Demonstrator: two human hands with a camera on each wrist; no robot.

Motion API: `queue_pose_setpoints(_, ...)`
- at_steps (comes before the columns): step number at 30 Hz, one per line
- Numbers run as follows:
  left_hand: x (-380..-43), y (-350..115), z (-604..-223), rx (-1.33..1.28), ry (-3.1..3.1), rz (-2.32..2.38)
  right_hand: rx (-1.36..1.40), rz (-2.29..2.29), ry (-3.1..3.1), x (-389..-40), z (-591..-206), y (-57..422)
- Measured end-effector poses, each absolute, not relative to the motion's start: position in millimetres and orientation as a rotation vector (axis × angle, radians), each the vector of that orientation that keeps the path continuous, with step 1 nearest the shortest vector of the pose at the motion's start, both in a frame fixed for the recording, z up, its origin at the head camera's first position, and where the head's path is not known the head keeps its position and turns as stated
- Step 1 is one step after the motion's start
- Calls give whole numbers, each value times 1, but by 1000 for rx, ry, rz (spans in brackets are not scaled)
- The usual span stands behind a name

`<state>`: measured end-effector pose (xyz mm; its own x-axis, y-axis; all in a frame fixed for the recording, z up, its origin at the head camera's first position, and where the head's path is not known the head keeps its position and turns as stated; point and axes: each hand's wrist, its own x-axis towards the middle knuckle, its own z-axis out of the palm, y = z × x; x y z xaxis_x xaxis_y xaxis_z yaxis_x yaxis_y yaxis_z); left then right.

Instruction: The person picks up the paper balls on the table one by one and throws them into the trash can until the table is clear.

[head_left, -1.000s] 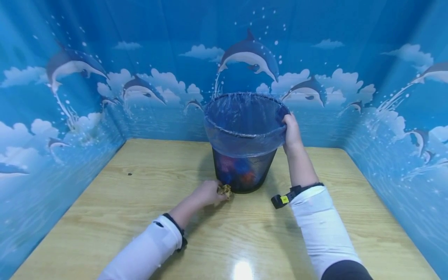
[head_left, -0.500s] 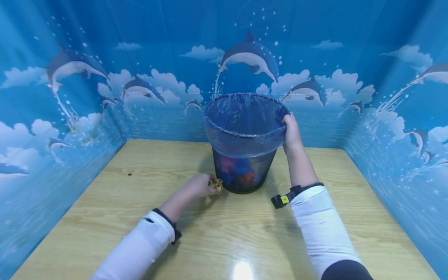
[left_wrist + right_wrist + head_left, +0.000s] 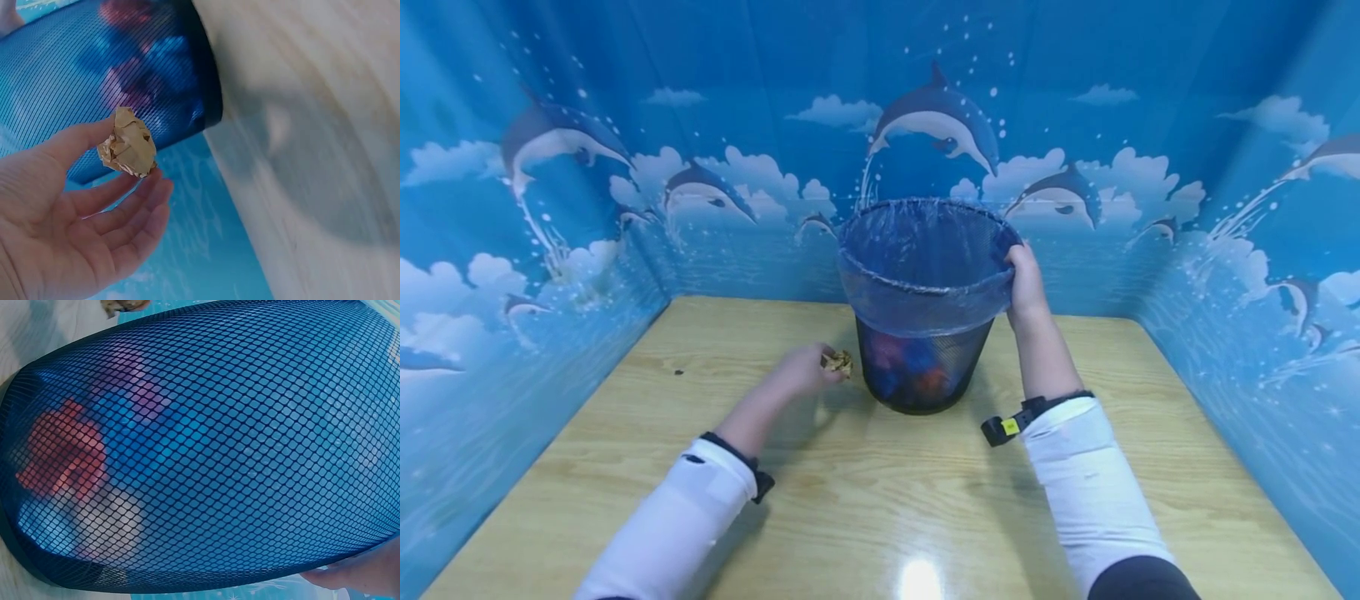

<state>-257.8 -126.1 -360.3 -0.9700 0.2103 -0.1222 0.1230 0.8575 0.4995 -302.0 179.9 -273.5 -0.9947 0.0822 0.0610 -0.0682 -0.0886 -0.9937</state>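
A crumpled ball of brown paper (image 3: 130, 145) is pinched between the thumb and fingers of my left hand (image 3: 801, 371). That hand is just left of a black mesh wastebasket (image 3: 925, 367), a little above the table. A translucent blue bin liner (image 3: 917, 308) is folded over the basket's rim. My right hand (image 3: 1026, 279) grips the rim and liner on the right side, thumb on top; its other fingers are mostly hidden. Through the mesh in the right wrist view, a red crumpled piece (image 3: 65, 450) and other blue, pink and pale pieces lie at the bottom.
The wastebasket stands upright on a wood-grain table (image 3: 880, 508). A small dark speck (image 3: 678, 372) lies on the table at the left. Blue curtains (image 3: 760, 125) printed with dolphins enclose the back and both sides.
My left hand has moved left and away from me with the paper ball, from the basket's front base to its left side. The right hand and the basket have stayed put.
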Motion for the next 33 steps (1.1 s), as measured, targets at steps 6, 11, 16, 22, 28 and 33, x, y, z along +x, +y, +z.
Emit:
queue_pose_setpoints(6, -264, -139, -344, 224, 2883, 738, -18, 2254, -2049, -302, -273, 180)
queue_pose_setpoints(11, -270, -149, -329, 210, 2899, 727, 23, 2271, -2039, -303, -274, 181)
queue_pose_setpoints(16, -274, -157, -316, 168, 2912, 775, 11, 2263, -2045, -302, -274, 182)
queue_pose_setpoints(22, -276, -163, -297, 93, 2942, 852, -3, 2250, -2053, -301, -273, 181)
queue_pose_setpoints(28, -277, -164, -274, 78, 3029, 901, -3, 2250, -2048, -302, -274, 181)
queue_pose_setpoints(33, -280, -160, -257, 57, 3077, 980, -15, 2246, -2050, -302, -274, 180)
